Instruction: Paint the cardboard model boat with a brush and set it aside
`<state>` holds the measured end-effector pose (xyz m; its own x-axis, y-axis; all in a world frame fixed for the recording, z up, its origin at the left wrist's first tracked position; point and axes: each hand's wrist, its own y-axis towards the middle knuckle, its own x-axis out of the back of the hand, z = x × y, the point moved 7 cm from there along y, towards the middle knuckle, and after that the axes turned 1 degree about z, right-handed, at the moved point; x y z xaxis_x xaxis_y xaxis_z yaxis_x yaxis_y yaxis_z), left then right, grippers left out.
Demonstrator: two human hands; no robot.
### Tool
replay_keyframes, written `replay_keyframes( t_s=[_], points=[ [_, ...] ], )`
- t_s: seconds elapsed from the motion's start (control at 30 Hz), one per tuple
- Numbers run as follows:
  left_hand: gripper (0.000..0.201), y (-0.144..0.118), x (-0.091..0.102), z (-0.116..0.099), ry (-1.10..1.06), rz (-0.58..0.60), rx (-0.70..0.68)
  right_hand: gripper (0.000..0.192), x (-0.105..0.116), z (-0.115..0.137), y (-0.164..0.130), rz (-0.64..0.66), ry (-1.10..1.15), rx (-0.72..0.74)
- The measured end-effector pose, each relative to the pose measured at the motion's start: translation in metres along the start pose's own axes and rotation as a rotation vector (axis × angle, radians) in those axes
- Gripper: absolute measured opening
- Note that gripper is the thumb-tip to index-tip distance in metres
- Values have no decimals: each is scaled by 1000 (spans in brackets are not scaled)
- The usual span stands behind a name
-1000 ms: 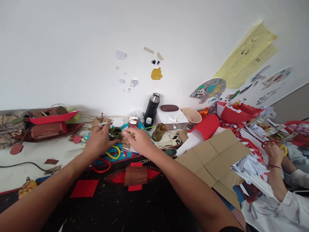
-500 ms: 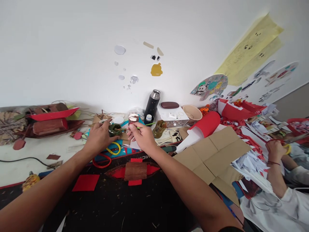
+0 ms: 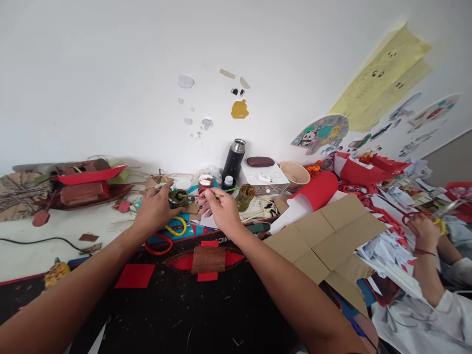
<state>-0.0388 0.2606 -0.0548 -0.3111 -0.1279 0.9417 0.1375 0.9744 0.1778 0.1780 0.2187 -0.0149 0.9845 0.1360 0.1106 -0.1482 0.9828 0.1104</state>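
My left hand (image 3: 154,207) is closed around the side of a small dark green paint jar (image 3: 178,200). A thin green paintbrush (image 3: 230,190) is pinched in my right hand (image 3: 220,208), its tip inside the jar's mouth. Just right of the jar stands a jar of brown paint (image 3: 205,181) with white on top. A model boat (image 3: 208,260), red with a brown curved roof, lies on the black surface below my hands. Beside it is a red square of paper (image 3: 135,276). Scissors with yellow and red handles (image 3: 177,226) lie below the jar.
Behind stand a black flask (image 3: 233,160), a white box (image 3: 264,178) and a murky glass jar (image 3: 245,196). Cardboard (image 3: 324,241) and a red paper roll (image 3: 315,191) lie to the right. Finished-looking model boats (image 3: 86,191) sit left. A co-worker's hand (image 3: 424,231) holds scissors at far right.
The view has shifted slightly, so most things appear a little further right. The brush tip now reaches into the jar's mouth. The co-worker's scissors have moved.
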Motion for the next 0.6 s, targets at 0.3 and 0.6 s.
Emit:
replay_keyframes(
  t_s=[0.3, 0.6],
  points=[
    [93, -1, 3, -3, -4, -8, -4, 48, -17, -14, 6, 18, 103, -46],
    [96, 1, 0, 0, -4, -2, 8, 55, 2, -15, 12, -71, 144, -47]
  ],
)
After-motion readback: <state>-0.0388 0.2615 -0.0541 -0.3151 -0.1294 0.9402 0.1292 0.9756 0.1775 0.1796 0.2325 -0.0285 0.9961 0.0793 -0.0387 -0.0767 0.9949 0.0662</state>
